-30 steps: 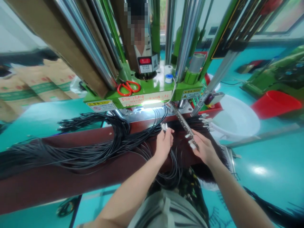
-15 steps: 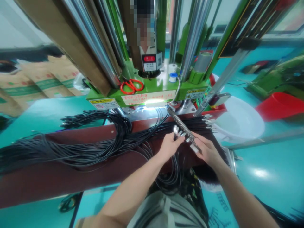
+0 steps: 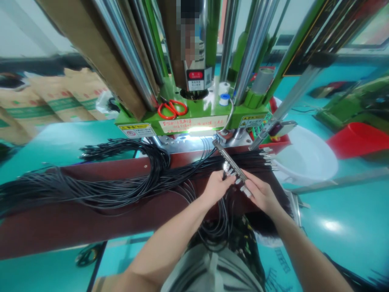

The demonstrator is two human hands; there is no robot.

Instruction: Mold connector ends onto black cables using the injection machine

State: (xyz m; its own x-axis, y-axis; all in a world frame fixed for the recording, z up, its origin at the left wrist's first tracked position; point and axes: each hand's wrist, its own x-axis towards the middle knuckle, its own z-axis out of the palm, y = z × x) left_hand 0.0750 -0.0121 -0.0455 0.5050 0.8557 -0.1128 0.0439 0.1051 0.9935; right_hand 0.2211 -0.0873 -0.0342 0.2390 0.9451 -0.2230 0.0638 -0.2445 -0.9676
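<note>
My left hand (image 3: pixel 217 187) is closed round several black cables whose pale connector ends (image 3: pixel 228 168) poke out past the fingers. Below that hand the cables hang in loops (image 3: pixel 223 225) toward my lap. My right hand (image 3: pixel 261 192) grips the near end of a long, narrow metal bar (image 3: pixel 229 159), which slants away to the upper left. White connectors (image 3: pixel 244 190) sit along the bar's lower side, close to the left fingertips. Whether the left fingers touch the bar is too small to tell.
A thick bundle of black cables (image 3: pixel 100 186) lies along the brown bench (image 3: pixel 75 227). Behind it stands a green press (image 3: pixel 200 111) with a lit opening, and orange-handled scissors (image 3: pixel 172 109) on top. To the right are a white tub (image 3: pixel 306 152) and a red bucket (image 3: pixel 358 140).
The view has shifted slightly. My right hand has moved a little up and left along with the bar; my left hand stays almost in place, still closed on the cables.
</note>
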